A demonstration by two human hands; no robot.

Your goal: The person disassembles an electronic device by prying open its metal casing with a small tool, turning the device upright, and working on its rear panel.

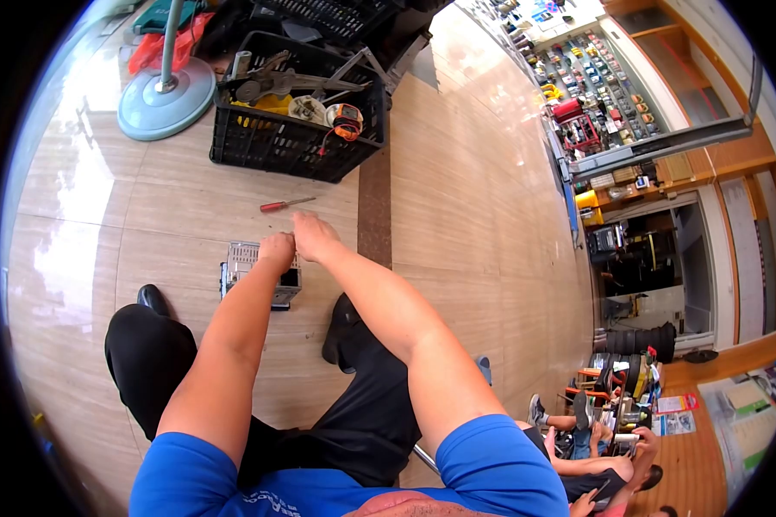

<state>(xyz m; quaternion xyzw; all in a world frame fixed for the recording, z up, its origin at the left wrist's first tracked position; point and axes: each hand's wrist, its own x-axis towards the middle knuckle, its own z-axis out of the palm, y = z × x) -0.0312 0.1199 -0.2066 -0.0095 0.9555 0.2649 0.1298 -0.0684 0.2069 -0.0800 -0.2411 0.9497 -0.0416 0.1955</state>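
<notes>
A silvery metal box-shaped unit with slotted panels [243,253] sits on the floor between my feet. My left hand [277,251] is at its upper right corner, fingers closed and partly hidden. Close beside it, my right hand [313,236] is also closed, its fingertips meeting near the left hand. What either hand holds is too small or hidden to make out. A screwdriver with a red handle [274,207] lies on the tiles just beyond my hands.
A black plastic crate [280,158] full of tools stands ahead, with an orange multimeter [345,121] on top. Left of it is a round pale-blue stand base [165,99]. Shelves of small goods [595,90] line the right. Seated people [591,465] are at lower right.
</notes>
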